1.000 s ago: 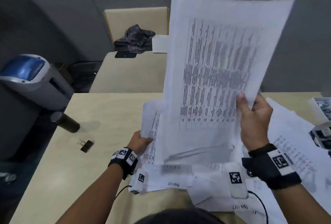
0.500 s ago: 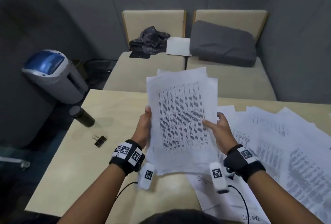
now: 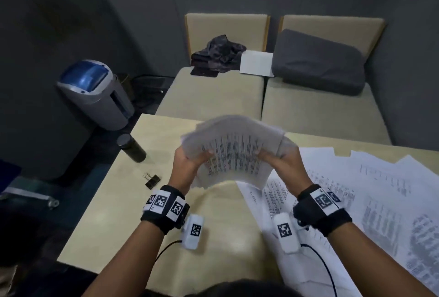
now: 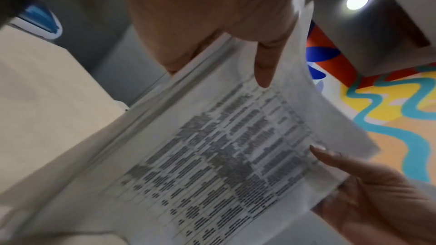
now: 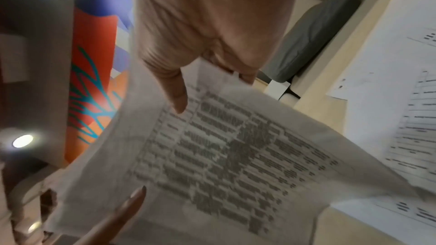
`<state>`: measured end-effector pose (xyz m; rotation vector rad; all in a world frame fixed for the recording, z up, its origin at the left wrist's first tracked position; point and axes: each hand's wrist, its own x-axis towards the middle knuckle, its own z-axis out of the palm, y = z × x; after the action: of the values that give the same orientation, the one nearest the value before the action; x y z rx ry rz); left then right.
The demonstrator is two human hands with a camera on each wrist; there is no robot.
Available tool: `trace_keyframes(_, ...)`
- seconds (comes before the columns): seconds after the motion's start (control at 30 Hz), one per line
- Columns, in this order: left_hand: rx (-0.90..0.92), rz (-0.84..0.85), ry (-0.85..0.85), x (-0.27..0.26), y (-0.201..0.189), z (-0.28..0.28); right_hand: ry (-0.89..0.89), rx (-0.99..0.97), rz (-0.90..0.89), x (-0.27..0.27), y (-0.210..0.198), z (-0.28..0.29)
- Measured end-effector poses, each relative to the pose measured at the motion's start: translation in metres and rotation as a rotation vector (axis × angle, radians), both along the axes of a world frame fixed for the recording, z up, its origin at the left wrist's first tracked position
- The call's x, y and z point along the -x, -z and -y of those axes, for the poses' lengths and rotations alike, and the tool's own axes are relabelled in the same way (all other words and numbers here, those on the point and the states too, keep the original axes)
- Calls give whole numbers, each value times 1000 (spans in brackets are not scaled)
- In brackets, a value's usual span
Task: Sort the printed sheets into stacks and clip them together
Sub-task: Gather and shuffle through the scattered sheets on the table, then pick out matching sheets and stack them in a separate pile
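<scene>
Printed sheets (image 3: 234, 154) above the table (image 3: 114, 201), pinched in both hands' grip

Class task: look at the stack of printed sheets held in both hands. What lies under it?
The stack, gripped by the left hand and right hand, is raised above bare table, with loose sheets below its right corner. Whatever lies directly beneath is hidden.

A dark bottle (image 3: 131, 147) stands on the table (image 3: 99, 225), off to the left of the left hand. Farther left, a grey and blue machine (image 3: 95, 93), maybe a shredder, sits on the floor. Far beyond the hands, a grey cushion (image 3: 318, 62), a dark crumpled cloth (image 3: 218, 54) and a white card (image 3: 256, 62) lie on the beige seats (image 3: 213, 97).
</scene>
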<state>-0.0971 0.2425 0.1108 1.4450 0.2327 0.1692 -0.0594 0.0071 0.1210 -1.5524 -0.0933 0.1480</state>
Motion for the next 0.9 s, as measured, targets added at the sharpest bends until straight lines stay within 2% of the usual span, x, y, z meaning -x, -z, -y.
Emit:
trace_keyframes(0.17,-97,-83,1,6,20,-14,-20,66,-36,0,15,-15)
trace_keyframes(0.3,-168,-104,12,-1,24,-22,-34,89,18,-4,1,-31)
trace_keyframes(0.4,-121,-68,53,-9,18,-24,-76,68,40,-16,-14,-41)
trace_keyframes(0.47,-116,-41,21,-16,15,-25,-69,64,45,-23,-25,-47)
trace_keyframes(0.53,-193,-32,-67,-23,8,-28,-11,218,184,-30,-40,-49)
trace_keyframes(0.6,-355,3,-97,-27,3,-31,14,509,502,-36,-58,-50)
trace_keyframes(0.67,-611,109,-40,-30,-4,-31,-71,871,816,-39,-77,-55)
trace_keyframes(0.7,-742,164,25,-31,-10,-28,-153,1039,858,-41,-84,-61)
trace_keyframes(0.73,-821,214,88,-31,-17,-23,-255,1167,805,-42,-88,-67)
trace_keyframes(0.8,-821,264,149,-32,-28,-17,-385,1267,615,-46,-87,-77)
trace_keyframes(0.9,-687,219,76,-32,-29,-34,-384,1157,494,-52,-76,-73)
